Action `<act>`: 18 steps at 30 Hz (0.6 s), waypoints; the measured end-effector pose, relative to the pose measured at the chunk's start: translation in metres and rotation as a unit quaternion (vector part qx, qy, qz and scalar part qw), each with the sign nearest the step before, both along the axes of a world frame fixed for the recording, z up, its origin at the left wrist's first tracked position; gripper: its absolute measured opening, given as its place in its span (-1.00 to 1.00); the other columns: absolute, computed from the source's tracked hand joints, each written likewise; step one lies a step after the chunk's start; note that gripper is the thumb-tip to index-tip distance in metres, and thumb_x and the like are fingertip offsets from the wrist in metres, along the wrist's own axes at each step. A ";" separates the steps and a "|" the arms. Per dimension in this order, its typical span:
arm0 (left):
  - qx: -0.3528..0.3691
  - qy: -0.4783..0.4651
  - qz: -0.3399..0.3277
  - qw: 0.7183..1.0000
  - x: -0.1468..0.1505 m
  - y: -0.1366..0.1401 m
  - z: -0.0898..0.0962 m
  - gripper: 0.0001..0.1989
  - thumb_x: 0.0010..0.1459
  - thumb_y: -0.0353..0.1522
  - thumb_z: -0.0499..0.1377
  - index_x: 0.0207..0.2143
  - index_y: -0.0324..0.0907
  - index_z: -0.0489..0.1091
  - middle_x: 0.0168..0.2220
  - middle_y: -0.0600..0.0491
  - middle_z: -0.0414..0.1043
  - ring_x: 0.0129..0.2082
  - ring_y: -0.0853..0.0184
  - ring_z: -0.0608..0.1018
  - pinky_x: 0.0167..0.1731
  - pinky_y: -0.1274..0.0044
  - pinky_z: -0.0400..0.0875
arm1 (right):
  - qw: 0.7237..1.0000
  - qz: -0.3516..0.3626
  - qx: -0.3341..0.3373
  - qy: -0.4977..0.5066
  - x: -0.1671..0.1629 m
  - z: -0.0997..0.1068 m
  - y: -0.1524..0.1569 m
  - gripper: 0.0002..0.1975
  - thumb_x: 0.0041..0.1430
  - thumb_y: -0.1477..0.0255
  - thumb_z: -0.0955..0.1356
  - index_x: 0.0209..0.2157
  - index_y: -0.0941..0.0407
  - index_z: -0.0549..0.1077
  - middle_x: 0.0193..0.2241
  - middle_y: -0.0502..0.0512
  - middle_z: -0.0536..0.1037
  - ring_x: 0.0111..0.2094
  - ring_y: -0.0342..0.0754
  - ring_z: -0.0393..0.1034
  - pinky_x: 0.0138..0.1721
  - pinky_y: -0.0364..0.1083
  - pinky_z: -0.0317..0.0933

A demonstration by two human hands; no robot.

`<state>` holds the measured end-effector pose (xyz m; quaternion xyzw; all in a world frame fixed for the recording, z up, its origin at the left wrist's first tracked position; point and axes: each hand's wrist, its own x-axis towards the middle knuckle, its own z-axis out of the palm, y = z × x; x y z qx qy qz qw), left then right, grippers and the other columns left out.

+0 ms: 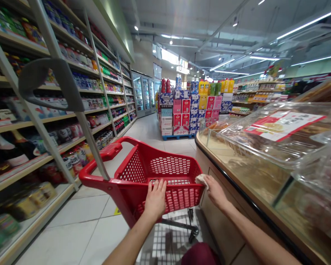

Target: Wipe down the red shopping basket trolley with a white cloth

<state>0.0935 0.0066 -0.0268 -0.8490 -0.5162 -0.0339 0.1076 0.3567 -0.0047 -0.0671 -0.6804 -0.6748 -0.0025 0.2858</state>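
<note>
In front of me stands a red plastic shopping cart (129,188) with perforated walls and a tall grey pull handle (63,84) at its left end. My left hand (155,197) rests on the cart's near rim, fingers stretched over the edge and holding nothing. At the cart's right front corner, my right hand (215,189) grips a crumpled whitish cloth (202,179) and presses it against the rim. The fingers of that hand are closed round the cloth and partly hidden. Through the holes and over the rim, the basket's floor shows in part.
Shelves of drinks and cans (99,92) line the left side. Close on the right is a display counter (237,184) with clear plastic food boxes (281,125). Stacked drink cartons (181,114) on a blue pallet stand ahead, and glass-door fridges (145,92) farther back.
</note>
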 end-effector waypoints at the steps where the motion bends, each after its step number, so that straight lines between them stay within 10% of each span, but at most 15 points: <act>1: -0.001 -0.001 0.001 1.000 0.002 0.000 0.000 -0.35 -0.03 -0.28 -0.02 0.15 -0.22 -0.05 0.18 -0.05 -0.01 0.16 0.15 0.06 0.12 0.20 -0.19 | 0.999 -0.009 0.029 0.012 -0.016 -0.007 -0.001 -0.47 -0.07 0.65 0.15 0.00 0.13 0.31 0.03 0.15 0.30 0.08 -0.02 0.12 0.08 0.02 0.01; 6: 0.010 -0.020 -0.021 1.000 -0.010 0.001 0.006 -0.36 -0.03 -0.28 -0.03 0.14 -0.24 -0.02 0.18 -0.05 -0.01 0.15 0.17 0.09 0.12 0.24 -0.14 | 0.989 0.073 0.129 0.010 -0.048 -0.027 0.001 -0.48 -0.01 0.67 0.15 0.00 0.05 0.30 0.08 0.07 0.24 0.13 -0.04 0.01 0.09 0.06 -0.01; 12: 0.078 -0.015 0.051 0.996 -0.038 0.003 0.017 -0.44 0.02 -0.30 -0.03 0.08 -0.35 0.10 0.09 -0.16 0.17 0.11 0.11 0.17 0.11 0.27 -0.12 | 0.990 -0.082 0.098 0.056 -0.026 -0.031 0.003 -0.44 -0.05 0.71 0.13 0.01 0.12 0.28 0.07 0.19 0.24 0.12 0.04 0.03 0.06 0.14 0.00; 18: 0.071 -0.003 0.034 0.997 -0.036 0.001 0.015 -0.44 0.01 -0.31 -0.02 0.09 -0.31 0.08 0.10 -0.12 0.17 0.08 0.14 0.20 0.11 0.29 -0.09 | 0.974 0.100 0.204 -0.009 -0.088 -0.037 0.008 -0.47 0.04 0.70 0.11 0.03 0.03 0.24 0.08 0.11 0.23 0.14 -0.06 -0.01 0.07 0.11 0.00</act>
